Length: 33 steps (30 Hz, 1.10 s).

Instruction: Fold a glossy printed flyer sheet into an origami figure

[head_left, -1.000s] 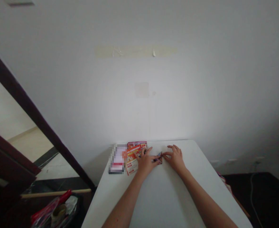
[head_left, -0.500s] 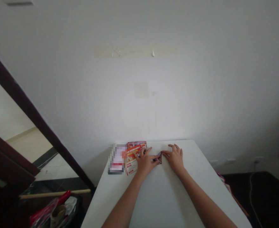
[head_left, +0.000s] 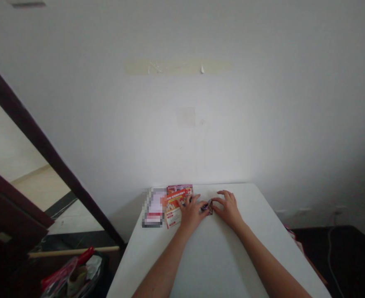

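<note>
A small folded piece of printed paper (head_left: 207,206) lies on the white table (head_left: 213,256) near its far edge. My left hand (head_left: 191,212) rests on the table at the paper's left side, fingers curled, fingertips pressing its edge. My right hand (head_left: 227,206) is at the paper's right side, thumb and forefinger pinched on its tip, the other fingers arched above the table. Most of the paper is hidden between the two hands.
A stack of red and orange flyers (head_left: 175,201) lies left of my left hand, with a blurred-out item (head_left: 154,207) beside it. A white wall stands right behind the table. A dark door frame (head_left: 46,153) and a plastic bag (head_left: 69,275) are at lower left.
Both hands have stayed on the folded paper and shifted only slightly; the right hand's fingers have drawn in a little closer to the paper.
</note>
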Available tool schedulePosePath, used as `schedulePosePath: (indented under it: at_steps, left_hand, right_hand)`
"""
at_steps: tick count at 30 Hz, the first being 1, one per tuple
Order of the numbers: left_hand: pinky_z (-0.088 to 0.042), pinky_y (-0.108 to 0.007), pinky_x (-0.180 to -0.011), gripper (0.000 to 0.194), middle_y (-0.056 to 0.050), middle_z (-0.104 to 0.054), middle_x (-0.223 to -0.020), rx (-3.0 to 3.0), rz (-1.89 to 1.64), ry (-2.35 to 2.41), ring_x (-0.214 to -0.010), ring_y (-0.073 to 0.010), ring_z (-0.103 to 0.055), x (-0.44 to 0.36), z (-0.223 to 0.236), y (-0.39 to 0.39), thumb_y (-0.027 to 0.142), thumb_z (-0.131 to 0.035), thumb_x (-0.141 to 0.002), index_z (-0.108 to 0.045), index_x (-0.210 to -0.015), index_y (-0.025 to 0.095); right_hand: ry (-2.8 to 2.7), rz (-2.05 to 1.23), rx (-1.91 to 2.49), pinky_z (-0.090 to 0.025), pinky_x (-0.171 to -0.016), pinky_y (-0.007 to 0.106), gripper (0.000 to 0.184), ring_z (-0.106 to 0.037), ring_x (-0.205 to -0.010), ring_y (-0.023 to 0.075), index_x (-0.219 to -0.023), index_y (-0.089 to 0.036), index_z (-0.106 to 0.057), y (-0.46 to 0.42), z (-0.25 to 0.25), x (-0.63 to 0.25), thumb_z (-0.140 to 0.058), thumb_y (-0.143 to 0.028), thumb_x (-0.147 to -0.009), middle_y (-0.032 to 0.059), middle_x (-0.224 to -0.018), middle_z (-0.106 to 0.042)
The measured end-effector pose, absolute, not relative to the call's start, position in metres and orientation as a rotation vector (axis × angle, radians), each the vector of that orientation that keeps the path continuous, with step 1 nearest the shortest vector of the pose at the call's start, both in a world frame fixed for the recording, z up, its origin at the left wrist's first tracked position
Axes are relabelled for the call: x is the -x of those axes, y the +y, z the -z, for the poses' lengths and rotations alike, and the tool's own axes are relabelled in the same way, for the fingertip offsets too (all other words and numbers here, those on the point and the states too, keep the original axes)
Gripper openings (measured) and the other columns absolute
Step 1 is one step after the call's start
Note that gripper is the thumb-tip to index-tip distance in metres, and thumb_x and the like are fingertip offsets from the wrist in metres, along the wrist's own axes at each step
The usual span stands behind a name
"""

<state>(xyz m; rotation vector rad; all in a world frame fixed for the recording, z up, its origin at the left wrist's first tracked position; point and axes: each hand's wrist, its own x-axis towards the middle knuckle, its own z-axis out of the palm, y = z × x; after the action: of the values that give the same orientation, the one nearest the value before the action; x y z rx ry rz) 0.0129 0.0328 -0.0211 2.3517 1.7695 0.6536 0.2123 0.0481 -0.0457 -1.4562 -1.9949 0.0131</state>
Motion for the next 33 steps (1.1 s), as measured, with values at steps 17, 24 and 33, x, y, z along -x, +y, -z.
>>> schedulePosePath:
  at_steps: [17,24,33]
  left_hand:
    - [-0.002,-0.073,-0.113,0.024,0.004,-0.050,-0.148,-2.326,-0.629,1.768,-0.139,-0.0330,-0.031,-0.007,0.016,0.030,0.045,-0.064,-0.087,-0.072,-0.109,0.045]
    - [-0.011,-0.066,-0.117,0.021,0.003,-0.055,-0.143,-2.376,-0.724,1.718,-0.138,-0.0308,-0.035,-0.006,0.022,0.034,0.042,-0.070,-0.083,-0.075,-0.103,0.041]
    - [-0.010,-0.063,-0.118,0.023,0.002,-0.053,-0.145,-2.338,-0.662,1.645,-0.139,-0.0319,-0.032,0.001,0.019,0.037,0.046,-0.075,-0.078,-0.077,-0.100,0.041]
  right_hand:
    - [-2.164,-0.161,1.342,-0.021,-0.114,0.059,0.015,-0.050,-0.120,0.0254,-0.097,-0.034,-0.073,0.045,0.041,-0.214,-0.061,-0.032,-0.088,0.0021,-0.112,-0.068]
    - [-2.249,-0.261,1.266,-0.008,-0.116,0.062,0.024,-0.054,-0.120,0.0220,-0.097,-0.035,-0.073,0.042,0.034,-0.212,-0.055,-0.021,-0.087,0.0005,-0.106,-0.071]
    - [-2.235,-0.320,1.244,-0.007,-0.114,0.065,0.016,-0.051,-0.127,0.0266,-0.095,-0.034,-0.073,0.033,0.024,-0.216,-0.064,-0.033,-0.082,0.0020,-0.109,-0.072]
